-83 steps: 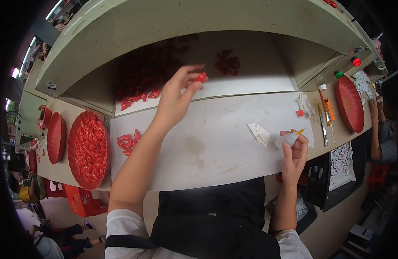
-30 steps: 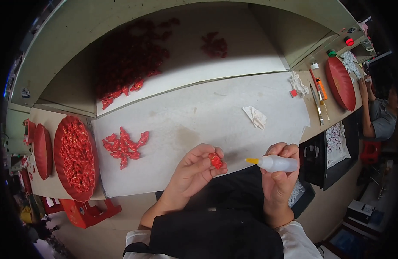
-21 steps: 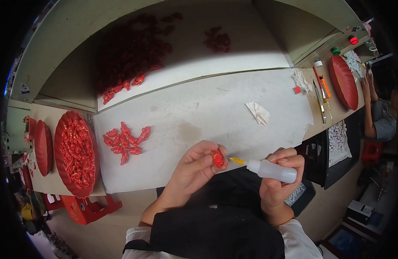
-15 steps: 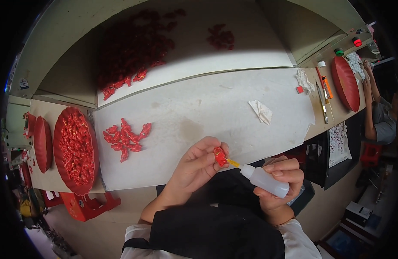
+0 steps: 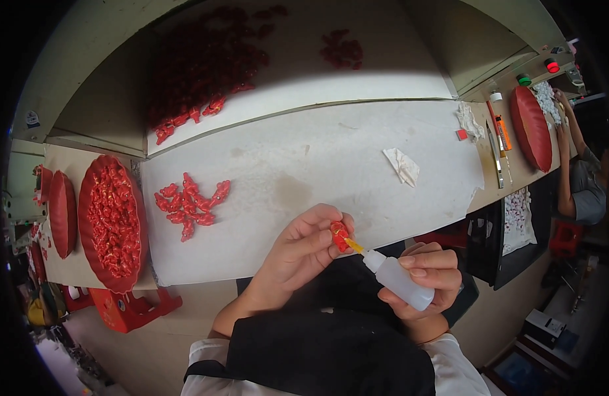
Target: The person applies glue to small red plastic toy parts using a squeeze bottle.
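Between the fingertips of my left hand (image 5: 303, 249) is a small red figurine (image 5: 340, 235) with yellow markings. My right hand (image 5: 431, 277) is closed round a translucent white squeeze bottle (image 5: 405, 282) with a yellow nozzle (image 5: 354, 245). The nozzle's tip touches or nearly touches the lower right side of the figurine; which of the two I cannot tell. Left of my hands, a loose cluster of similar red figurines (image 5: 190, 206) lies on the white paper (image 5: 252, 228) that covers the bench.
A scalloped red tray (image 5: 138, 261) heaped with red pieces stands at the left. More red figurines (image 5: 205, 72) lie in the shaded booth. A crumpled tissue (image 5: 401, 166), an orange tube (image 5: 503, 134) and another red tray (image 5: 531, 129) are to the right. Beyond sits another person (image 5: 581, 191).
The figurine has turned slightly between my left fingers. The bottle has shifted a little left and its nozzle sits higher on the figurine. The whole view has moved slightly.
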Tool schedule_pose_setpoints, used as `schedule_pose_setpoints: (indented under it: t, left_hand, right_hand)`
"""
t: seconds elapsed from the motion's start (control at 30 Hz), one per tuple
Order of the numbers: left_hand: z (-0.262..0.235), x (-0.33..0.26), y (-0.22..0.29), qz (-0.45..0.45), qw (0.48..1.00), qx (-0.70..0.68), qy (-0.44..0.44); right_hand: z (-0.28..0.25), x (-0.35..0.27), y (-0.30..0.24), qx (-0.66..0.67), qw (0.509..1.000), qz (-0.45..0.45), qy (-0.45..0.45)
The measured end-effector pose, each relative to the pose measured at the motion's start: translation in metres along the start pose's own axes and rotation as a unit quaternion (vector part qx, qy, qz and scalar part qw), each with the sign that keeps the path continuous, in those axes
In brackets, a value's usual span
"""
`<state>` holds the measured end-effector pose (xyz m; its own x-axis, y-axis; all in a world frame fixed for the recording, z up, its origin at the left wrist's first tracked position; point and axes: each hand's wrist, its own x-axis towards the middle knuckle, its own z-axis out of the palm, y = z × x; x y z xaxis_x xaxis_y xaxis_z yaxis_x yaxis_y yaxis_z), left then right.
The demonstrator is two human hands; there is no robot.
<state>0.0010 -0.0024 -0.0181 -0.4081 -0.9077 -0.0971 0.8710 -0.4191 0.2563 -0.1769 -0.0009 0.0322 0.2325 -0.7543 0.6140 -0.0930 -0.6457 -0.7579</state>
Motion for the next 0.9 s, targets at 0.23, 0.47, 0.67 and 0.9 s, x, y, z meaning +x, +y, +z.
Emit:
schedule_pose_setpoints:
  t: [0.23, 0.47, 0.67, 0.9]
  left_hand:
    - [0.0002, 0.0005, -0.0005, -0.005, 1.0, -0.001, -0.022]
    - [-0.0007, 0.0002, -0.0013, -0.002, 1.0, 0.004, -0.004]
    - [0.0002, 0.0003, -0.0022, -0.006, 1.0, -0.001, -0.005]
    - [-0.004, 0.0017, -0.002, -0.008, 0.999, 0.005, -0.052]
  right_hand:
    - [-0.0004, -0.0008, -0.0006, -0.008, 1.0, 0.005, -0.008]
    - [-0.0002, -0.0011, -0.0003, 0.001, 1.0, 0.004, -0.01]
    - [-0.0007, -0.0041, -0.0006, 0.001, 1.0, 0.007, -0.006]
    - [-0.0002, -0.0042, -0.0018, -0.004, 1.0, 0.011, -0.006]
